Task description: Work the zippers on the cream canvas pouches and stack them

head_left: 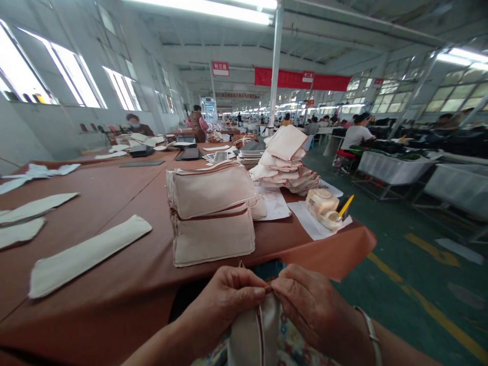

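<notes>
Both hands meet low in the head view, just in front of the table's near edge. My left hand (234, 292) is closed, pinching the top end of a cream fabric piece (249, 333) with a dark reddish line, perhaps a seam or zipper, down its middle. Close against it, my right hand (305, 300) pinches the same end, fingers bent and touching. A bit of brown edging shows between the fingertips; its detail is hidden. The piece hangs down over a patterned garment. Right ahead on the table lie stacked cream fabric pieces (213, 239) with reddish-brown edges.
A brown-covered table (125, 203) spreads ahead and left, bearing a long cream strip (89, 256). Behind the stack rises another fabric pile (284, 147). A whitish container (322, 203) and a yellow-handled tool (346, 205) stand at the right corner. Plastic bins (392, 166) and co-workers are beyond.
</notes>
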